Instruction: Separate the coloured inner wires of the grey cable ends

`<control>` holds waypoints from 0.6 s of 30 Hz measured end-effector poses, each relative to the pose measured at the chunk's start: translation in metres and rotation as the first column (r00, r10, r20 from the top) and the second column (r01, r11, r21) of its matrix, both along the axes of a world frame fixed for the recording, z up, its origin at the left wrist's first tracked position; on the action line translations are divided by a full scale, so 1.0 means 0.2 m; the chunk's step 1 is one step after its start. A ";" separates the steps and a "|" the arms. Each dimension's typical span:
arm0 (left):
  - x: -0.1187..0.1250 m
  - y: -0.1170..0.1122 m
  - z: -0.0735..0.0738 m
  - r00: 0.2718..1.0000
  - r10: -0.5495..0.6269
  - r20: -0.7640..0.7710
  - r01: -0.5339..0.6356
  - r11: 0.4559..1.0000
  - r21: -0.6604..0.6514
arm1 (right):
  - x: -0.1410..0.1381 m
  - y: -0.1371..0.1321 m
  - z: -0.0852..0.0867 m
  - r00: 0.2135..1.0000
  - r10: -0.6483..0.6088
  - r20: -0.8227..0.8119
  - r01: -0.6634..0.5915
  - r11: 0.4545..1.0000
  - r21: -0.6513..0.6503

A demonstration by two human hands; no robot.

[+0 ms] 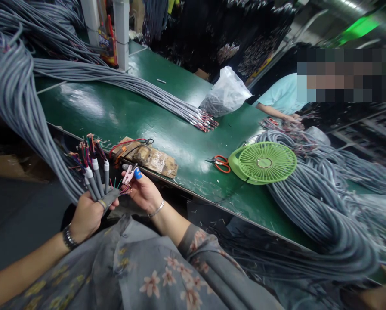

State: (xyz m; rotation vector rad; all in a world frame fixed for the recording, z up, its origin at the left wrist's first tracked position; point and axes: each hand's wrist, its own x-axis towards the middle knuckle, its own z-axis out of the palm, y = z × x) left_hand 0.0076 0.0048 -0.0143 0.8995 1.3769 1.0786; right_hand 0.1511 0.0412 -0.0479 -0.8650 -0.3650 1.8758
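Note:
My left hand [88, 217] is closed around several grey cables [97, 178] whose ends stand up, with white sleeves and loose coloured wires fanning out on top. A grey cover wraps its thumb. Close beside it, my right hand [146, 191] pinches a small pale pink clip-like tool [128, 175]; blue tape is on the thumb. Thin red and green wires lie between the two hands, near the tool. Whether the tool is biting on a wire is too small to tell. The held cables trail down from a thick bundle [15, 82] at the left.
On the green table [186, 163] lie a wooden block [160, 162], orange-handled scissors [222, 164], a green fan [264, 162] and a plastic bag [226, 92]. A cable bundle [141, 88] crosses the back; another [325, 224] fills the right. A person [279, 97] handles wires opposite.

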 end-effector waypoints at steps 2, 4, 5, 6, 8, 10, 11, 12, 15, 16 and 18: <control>-0.01 -0.01 0.00 1.000 0.000 -0.006 0.000 1.000 -0.010 | 0.00 0.00 -0.01 1.000 0.002 0.003 -0.002 1.000 0.018; -0.02 -0.02 0.00 1.000 0.015 -0.004 -0.015 1.000 -0.024 | 0.00 -0.01 -0.02 1.000 0.017 -0.007 -0.016 1.000 0.015; -0.03 -0.02 0.00 1.000 0.019 -0.002 -0.019 0.999 -0.028 | 0.01 -0.01 -0.02 0.999 0.037 -0.010 -0.037 0.999 0.011; -0.04 -0.03 -0.01 1.000 0.021 0.001 -0.021 0.999 -0.028 | 0.02 -0.02 -0.02 0.998 0.069 -0.008 -0.069 0.998 0.008; -0.06 -0.04 -0.02 1.000 0.015 0.000 -0.015 1.000 -0.021 | 0.03 -0.03 -0.03 0.988 0.151 0.016 -0.151 0.989 0.010; -0.07 -0.05 -0.03 1.000 0.010 -0.015 -0.010 1.000 -0.006 | 0.05 -0.06 -0.03 0.974 0.222 0.055 -0.223 0.974 0.023; -0.08 -0.05 -0.03 1.000 0.001 -0.028 -0.001 1.000 -0.002 | 0.05 -0.07 -0.03 0.967 0.244 0.077 -0.247 0.969 0.033; -0.09 -0.06 -0.04 0.999 -0.012 -0.045 0.013 1.000 0.004 | 0.05 -0.08 -0.03 0.962 0.253 0.102 -0.259 0.965 0.046; -0.10 -0.06 -0.06 0.995 -0.054 -0.086 0.056 0.998 0.019 | 0.03 -0.12 -0.01 0.958 0.195 0.212 -0.218 0.971 0.093; -0.10 -0.06 -0.06 0.994 -0.059 -0.096 0.061 0.998 0.019 | 0.01 -0.13 -0.01 0.955 0.155 0.254 -0.187 0.976 0.108; -0.10 -0.05 -0.07 0.991 -0.061 -0.115 0.063 0.998 0.011 | -0.01 -0.14 0.00 0.944 0.085 0.319 -0.134 0.982 0.134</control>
